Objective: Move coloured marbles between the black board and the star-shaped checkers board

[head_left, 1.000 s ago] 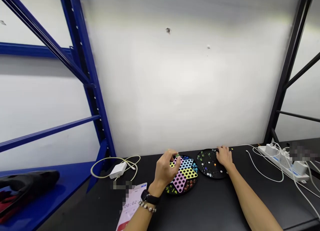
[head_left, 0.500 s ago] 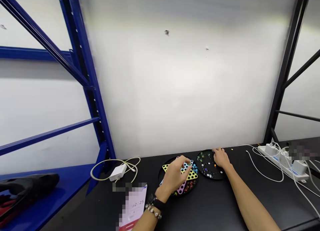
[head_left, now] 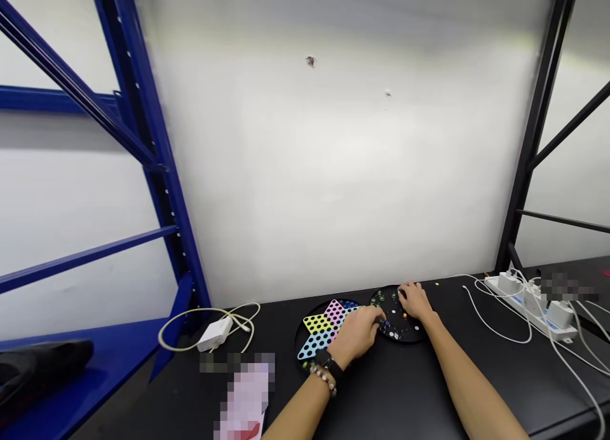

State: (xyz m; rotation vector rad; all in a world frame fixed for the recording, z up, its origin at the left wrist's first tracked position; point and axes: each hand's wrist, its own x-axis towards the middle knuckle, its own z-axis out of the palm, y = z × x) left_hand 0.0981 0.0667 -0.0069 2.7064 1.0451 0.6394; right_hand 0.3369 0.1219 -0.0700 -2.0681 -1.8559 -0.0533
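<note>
My left hand (head_left: 356,332) is over the right side of the round marble board (head_left: 298,338), which has yellow, pink and blue perforated sections. Its fingers are apart and point towards the neighbouring black round tray (head_left: 408,340). At the upper right of that tray is my right hand (head_left: 415,300), with bent fingers drawn together; what lies between them is too small to tell. Green marbles (head_left: 380,296) lie along the tray's far left side. White pieces (head_left: 393,334) and an orange piece (head_left: 405,315) are also in it. My left forearm carries a watch and a beaded bracelet.
A white charger (head_left: 215,334) with a looped cable lies left of the board. Nearer me is a blurred phone (head_left: 245,395). To the right, a power strip (head_left: 534,306) holds several plugs and trailing white cables. A white wall and shelf posts stand behind.
My left hand has moved right, from above the board to the tray's near left edge. The board looks turned, with its coloured sections differently placed. My right hand has shifted slightly inward over the tray.
</note>
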